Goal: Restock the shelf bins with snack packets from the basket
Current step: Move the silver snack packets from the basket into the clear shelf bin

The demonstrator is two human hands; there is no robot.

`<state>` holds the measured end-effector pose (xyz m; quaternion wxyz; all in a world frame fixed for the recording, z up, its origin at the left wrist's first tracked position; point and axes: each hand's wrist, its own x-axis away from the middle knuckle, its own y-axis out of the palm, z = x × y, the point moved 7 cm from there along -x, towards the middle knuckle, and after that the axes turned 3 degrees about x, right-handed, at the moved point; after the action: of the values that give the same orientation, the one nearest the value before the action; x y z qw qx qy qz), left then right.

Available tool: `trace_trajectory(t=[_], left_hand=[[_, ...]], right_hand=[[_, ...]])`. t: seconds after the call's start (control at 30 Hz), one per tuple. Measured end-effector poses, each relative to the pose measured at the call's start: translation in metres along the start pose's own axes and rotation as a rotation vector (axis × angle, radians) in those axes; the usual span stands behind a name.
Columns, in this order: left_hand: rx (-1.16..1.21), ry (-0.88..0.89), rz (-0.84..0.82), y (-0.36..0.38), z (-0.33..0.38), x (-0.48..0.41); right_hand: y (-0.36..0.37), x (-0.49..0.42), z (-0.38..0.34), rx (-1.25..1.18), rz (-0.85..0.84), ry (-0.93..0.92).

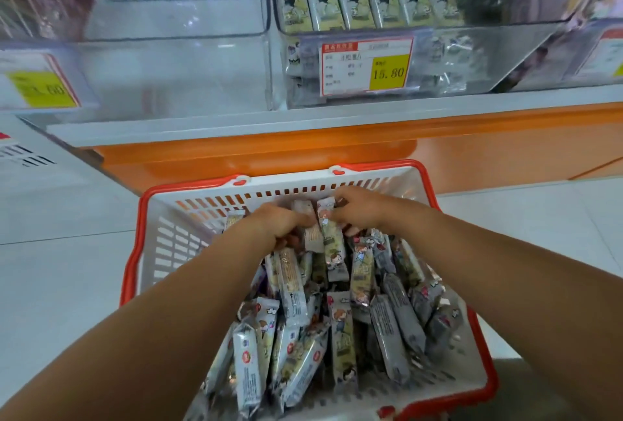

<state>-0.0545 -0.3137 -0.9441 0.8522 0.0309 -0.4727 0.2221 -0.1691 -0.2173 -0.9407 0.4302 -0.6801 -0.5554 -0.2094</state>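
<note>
Both hands deep in the red-rimmed white plastic basket (296,181) — left hand (279,223) curled round grey cartoon-printed snack packets (332,245), right hand (362,209) pinching one's top. I'd square them into a tight bundle before lifting to the matching clear plastic shelf bin (505,49).

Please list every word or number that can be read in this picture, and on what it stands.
"15.80": yellow patch of the middle price tag.
Other print on that tag: too blurred.
Left price tag: number too blurred.
Right price tag: cut off, blurred.
Snack packets in the basket: print too small.
</note>
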Motion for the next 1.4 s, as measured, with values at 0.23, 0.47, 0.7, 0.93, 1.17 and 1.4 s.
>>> trace_trajectory(t=[0.23, 0.47, 0.7, 0.93, 1.17, 1.4], left_hand=[[0.067, 0.02, -0.083, -0.005, 0.024, 0.051], [0.134, 0.102, -0.241, -0.013, 0.059, 0.111], [0.018, 0.236, -0.279, -0.012, 0.106, 0.171], [0.06, 0.498, -0.1, -0.022, 0.179, 0.231], [0.168, 0.696, 0.138, -0.036, 0.229, 0.235], [0.064, 0.712, 0.267, -0.039, 0.267, 0.186]], right_hand=[[-0.013, 0.054, -0.021, -0.282, -0.126, 0.006], [-0.035, 0.092, -0.06, -0.363, -0.135, -0.128], [-0.071, 0.168, -0.103, -0.396, -0.216, -0.322], [-0.14, 0.243, -0.152, -0.435, 0.042, -0.484], [-0.214, 0.247, -0.152, -0.666, 0.598, -0.606], [-0.237, 0.201, -0.156, -0.551, 0.695, -0.519]])
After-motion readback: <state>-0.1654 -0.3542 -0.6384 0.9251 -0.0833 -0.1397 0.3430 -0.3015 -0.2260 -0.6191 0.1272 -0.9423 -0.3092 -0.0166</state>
